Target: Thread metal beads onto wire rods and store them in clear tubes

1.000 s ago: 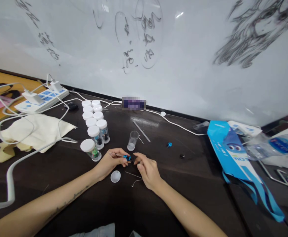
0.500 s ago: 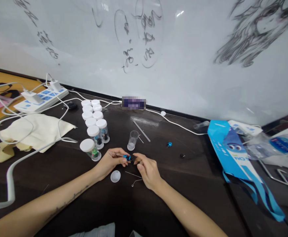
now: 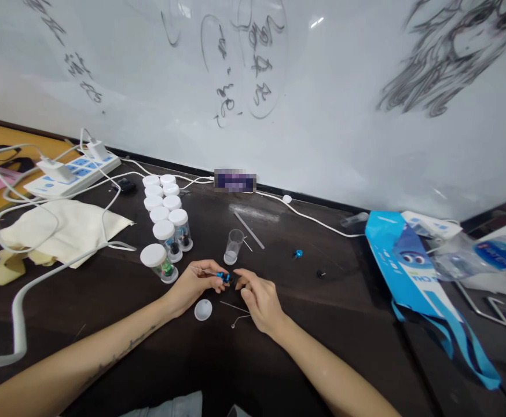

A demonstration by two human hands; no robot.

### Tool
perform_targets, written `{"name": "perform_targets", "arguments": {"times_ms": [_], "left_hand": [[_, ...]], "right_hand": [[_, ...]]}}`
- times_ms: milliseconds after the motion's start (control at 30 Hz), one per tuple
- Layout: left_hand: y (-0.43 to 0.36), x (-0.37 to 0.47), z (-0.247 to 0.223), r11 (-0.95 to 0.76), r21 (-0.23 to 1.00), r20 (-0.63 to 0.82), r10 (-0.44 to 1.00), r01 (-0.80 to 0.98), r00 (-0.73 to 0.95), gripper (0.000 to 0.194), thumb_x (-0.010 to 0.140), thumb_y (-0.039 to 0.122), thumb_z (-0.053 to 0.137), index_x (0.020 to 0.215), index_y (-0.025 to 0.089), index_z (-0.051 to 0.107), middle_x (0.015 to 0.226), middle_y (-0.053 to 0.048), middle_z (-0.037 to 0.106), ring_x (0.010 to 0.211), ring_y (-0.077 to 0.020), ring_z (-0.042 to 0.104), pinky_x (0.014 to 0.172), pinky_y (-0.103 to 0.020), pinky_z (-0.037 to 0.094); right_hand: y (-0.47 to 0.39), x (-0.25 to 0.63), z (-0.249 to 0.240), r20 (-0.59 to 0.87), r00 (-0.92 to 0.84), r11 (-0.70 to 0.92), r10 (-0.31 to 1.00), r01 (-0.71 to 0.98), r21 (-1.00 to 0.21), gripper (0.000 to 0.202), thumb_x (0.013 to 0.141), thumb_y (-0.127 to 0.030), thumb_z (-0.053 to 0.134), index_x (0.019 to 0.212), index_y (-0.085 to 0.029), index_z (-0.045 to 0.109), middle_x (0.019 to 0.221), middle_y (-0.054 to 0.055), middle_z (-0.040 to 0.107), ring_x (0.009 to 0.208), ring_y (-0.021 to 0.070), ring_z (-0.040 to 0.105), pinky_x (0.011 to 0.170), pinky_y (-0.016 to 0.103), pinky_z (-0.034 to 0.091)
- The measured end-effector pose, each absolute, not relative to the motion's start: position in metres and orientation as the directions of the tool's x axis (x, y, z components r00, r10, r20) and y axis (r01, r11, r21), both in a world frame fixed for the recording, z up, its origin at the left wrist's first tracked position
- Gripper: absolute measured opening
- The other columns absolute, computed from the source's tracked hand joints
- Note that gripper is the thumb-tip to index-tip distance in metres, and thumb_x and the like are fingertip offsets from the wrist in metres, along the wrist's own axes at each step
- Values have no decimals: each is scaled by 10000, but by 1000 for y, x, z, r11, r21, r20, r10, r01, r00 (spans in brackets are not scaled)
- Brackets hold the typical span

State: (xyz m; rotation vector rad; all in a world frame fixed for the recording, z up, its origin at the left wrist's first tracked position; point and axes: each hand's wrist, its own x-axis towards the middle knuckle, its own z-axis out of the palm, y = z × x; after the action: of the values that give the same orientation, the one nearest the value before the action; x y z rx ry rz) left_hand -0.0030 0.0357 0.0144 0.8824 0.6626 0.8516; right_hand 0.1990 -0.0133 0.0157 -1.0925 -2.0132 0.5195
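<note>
My left hand (image 3: 198,285) pinches a small blue part (image 3: 223,277) between thumb and fingers. A thin pale rod (image 3: 200,270) sticks out to the left over these fingers. My right hand (image 3: 259,298) has its fingers curled around a small black piece (image 3: 234,279) at the right end of the blue part; whether the two are joined I cannot tell. Below the hands lie a thin straight metal rod (image 3: 232,306) and a bent wire with a looped end (image 3: 233,325), both partly behind my right hand. A white jar lid (image 3: 203,310) rests beside my left wrist.
A lidless clear jar (image 3: 234,245) stands beyond my hands, near a grey stick (image 3: 249,230). Several white-capped jars (image 3: 159,256) stand in rows at left. A blue piece (image 3: 297,253) and a black piece (image 3: 321,274) lie at right, before a blue bag (image 3: 403,255).
Both hands keep the same place and grip. The blue and black pieces between them have turned very slightly at most; everything else is still.
</note>
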Motion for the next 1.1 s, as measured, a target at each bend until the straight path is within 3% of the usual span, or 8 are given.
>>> {"name": "perform_targets", "arguments": {"times_ms": [1100], "left_hand": [[35,-3,16,364,867,-163,853,-342,495,188,657,166,833,808,113,735,724,-45,730,628,-119,636,581,-195,488]], "right_hand": [[-13,199,15,443,-339,558,830,519,-648,388,1030,-414,293,1226,-195,547,862,60,687,739,192,660,712,306,510]]}}
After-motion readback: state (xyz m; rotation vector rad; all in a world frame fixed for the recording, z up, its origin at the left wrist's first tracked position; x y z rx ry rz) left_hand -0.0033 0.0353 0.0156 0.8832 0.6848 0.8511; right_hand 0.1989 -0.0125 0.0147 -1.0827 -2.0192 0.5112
